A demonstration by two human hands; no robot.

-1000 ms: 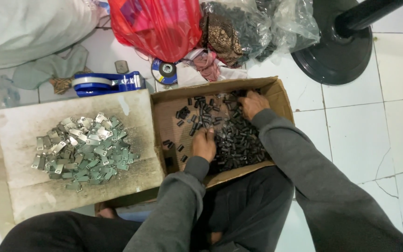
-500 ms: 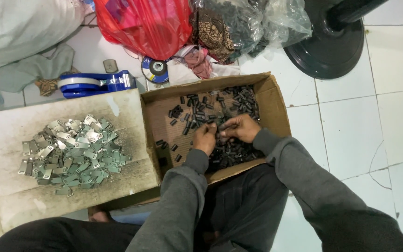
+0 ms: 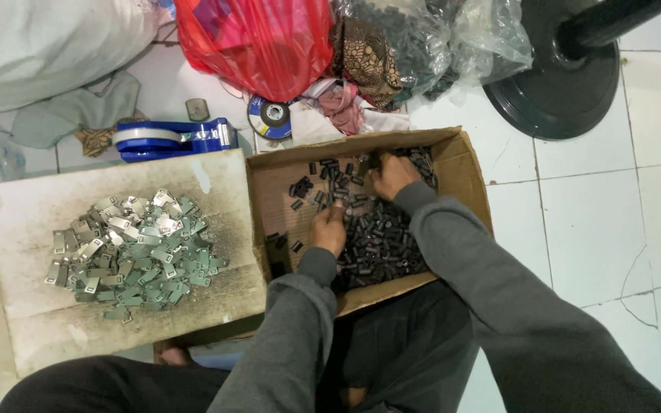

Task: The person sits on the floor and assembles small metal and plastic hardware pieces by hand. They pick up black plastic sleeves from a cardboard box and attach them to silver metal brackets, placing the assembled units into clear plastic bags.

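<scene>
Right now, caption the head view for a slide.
Both hands, left hand and right hand, sort small dark metal pieces in a brown cardboard box.

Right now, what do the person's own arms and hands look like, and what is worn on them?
Both arms wear long, loose dark grey sleeves with ribbed cuffs at the wrists. The left hand and the right hand are bare: no gloves, and no rings or watch visible.

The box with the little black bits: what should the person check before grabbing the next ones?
1. Both hands inside the cardboard box: ok; left hand and right hand rest on the black pieces.
2. Black pieces left: ok, plenty heaped.
3. Fingers gripping a piece: cannot tell, they are curled under.
4. Grey metal plates stay apart on the board: ok.
5. Blue tape dispenser out of the way: ok, behind the board.
</scene>
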